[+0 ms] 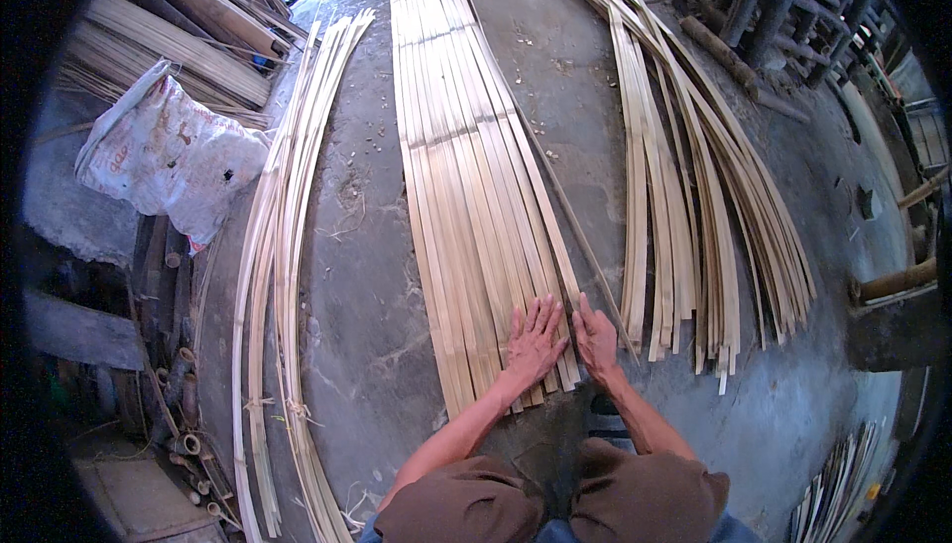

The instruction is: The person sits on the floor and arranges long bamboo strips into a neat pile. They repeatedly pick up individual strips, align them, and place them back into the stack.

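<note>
A wide row of pale, flat bamboo strips lies side by side on the floor, running away from me. My left hand lies flat over the near right part of this row, fingers spread and pointing away. Close beside it, my right hand is at the row's right edge, its fingers drawn together and partly curled against the outermost bamboo strip. The undersides of those fingers are hidden. A thin, darker strip runs along the right side, passing beside my right hand.
Loose bamboo strips fan out at the right; a tied bundle lies at the left. A white sack and stacked slats are at the far left. Bamboo poles lie near left, thin strips near right. The floor is grey.
</note>
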A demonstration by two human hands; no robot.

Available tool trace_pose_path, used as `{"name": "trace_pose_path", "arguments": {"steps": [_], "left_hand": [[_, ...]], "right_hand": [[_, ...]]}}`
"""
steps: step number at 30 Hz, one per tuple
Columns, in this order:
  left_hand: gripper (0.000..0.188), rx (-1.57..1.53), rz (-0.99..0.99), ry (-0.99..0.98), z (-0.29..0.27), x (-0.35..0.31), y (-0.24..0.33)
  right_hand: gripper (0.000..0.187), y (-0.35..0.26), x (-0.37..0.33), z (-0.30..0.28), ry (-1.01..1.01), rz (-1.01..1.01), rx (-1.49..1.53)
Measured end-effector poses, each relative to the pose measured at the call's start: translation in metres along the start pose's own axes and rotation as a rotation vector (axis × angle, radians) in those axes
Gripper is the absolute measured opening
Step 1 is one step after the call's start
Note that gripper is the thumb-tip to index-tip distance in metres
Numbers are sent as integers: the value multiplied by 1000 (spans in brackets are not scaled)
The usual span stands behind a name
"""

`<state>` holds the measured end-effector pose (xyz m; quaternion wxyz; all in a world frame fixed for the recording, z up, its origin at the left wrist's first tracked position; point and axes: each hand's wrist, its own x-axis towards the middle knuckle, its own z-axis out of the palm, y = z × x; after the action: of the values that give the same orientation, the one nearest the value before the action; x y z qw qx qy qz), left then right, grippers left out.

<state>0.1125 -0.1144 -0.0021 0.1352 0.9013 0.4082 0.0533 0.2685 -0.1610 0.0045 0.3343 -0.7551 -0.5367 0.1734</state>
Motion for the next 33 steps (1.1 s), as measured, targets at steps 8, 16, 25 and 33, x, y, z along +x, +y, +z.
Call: {"name": "trace_pose_path", "arguments": {"steps": [8,16,25,33], "left_hand": [[73,0,1,3,0,1,2],[70,-75,1,-2,-5,1,3],[66,-140,-16,78,-1,2,-4],[35,-994,-492,141,-35,25,22]], "right_hand": [[45,-7,0,-4,-14,37,-60],[51,2,3,1,17,23,216],[63,-40,8,-22,-317,330,36],[58,-57,9,-45,-202,231,306]]}}
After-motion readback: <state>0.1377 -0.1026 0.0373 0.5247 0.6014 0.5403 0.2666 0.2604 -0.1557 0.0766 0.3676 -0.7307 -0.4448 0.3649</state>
